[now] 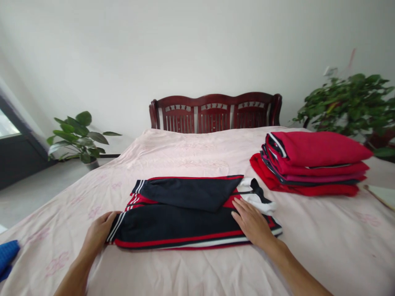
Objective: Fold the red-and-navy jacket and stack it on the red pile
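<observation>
Navy, red and white fabric jacket, one item, lying flat on a pale pink flower-patterned bedsheet, both sleeves folded along the body. Long axis: left to right, across the person's front; striped cuff of the near sleeve at the left end, white-and-navy collar at the right. Left hand: at that cuff, touching its outer edge; whether cloth is pinched there, cannot tell. Right hand: palm down, fingers extended, resting on the jacket just short of the collar, gripping nothing visible. Placement: garment spans the gap between the hands, one at each end; left nearer the cuffs, right nearer the collar. Also present: stack of folded red and navy clothes, beyond the collar to the right
</observation>
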Demonstrator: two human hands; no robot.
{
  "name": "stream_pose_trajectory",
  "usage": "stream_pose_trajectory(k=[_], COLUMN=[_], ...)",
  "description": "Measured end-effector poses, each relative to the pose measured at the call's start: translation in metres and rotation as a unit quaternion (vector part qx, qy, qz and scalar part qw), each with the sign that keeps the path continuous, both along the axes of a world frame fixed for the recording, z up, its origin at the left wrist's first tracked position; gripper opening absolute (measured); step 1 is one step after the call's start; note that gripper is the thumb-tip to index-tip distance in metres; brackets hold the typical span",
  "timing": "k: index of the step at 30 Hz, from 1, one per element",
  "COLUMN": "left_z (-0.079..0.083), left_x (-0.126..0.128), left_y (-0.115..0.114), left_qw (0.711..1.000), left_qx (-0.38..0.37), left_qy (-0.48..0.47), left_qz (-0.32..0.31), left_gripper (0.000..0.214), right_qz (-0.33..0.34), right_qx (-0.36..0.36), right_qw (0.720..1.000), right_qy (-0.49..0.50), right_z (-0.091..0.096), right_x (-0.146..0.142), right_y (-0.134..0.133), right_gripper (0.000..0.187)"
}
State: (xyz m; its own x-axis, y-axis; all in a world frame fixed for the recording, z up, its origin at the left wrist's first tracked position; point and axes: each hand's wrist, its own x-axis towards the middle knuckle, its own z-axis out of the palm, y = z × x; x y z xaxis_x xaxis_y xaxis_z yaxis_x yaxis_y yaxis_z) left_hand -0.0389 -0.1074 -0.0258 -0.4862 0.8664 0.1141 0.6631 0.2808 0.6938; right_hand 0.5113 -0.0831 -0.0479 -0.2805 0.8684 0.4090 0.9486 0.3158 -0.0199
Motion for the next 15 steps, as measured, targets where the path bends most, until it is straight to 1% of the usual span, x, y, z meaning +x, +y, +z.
stream_pose_trajectory(k=[2, 5, 7, 9, 11, 15], left_z=[0.0, -0.001, -0.001, 0.003, 0.01, 0.024], left_x=[0.001, 0.007, 0.011, 0.015, 0.019, 0.019], left_y=[-0.003, -0.007, -0.009, -0.01, -0.01, -0.004], left_qw=[0.993, 0.955, 0.932, 0.926, 0.934, 0.962], left_qx=[-0.009, -0.018, -0.021, -0.022, -0.032, -0.086], left_qy=[-0.115, -0.296, -0.362, -0.377, -0.356, -0.253], left_qz=[-0.007, -0.007, -0.003, 0.008, 0.008, -0.055], left_gripper=[0.032, 0.025, 0.023, 0.023, 0.023, 0.027], right_qz=[0.002, 0.007, 0.009, 0.01, 0.013, 0.016], right_qx=[-0.003, 0.003, 0.009, 0.017, 0.025, 0.037], right_qw=[1.0, 1.0, 1.0, 1.0, 1.0, 0.999], right_qy=[-0.003, -0.005, -0.005, -0.006, -0.006, -0.005], right_z=[0.0, -0.001, -0.001, -0.002, -0.003, -0.007], right_x=[0.001, 0.001, 0.002, 0.002, 0.002, 0.004], right_y=[0.001, 0.001, 0.002, 0.003, 0.003, 0.004], right_gripper=[0.049, 0.048, 0.047, 0.047, 0.046, 0.046])
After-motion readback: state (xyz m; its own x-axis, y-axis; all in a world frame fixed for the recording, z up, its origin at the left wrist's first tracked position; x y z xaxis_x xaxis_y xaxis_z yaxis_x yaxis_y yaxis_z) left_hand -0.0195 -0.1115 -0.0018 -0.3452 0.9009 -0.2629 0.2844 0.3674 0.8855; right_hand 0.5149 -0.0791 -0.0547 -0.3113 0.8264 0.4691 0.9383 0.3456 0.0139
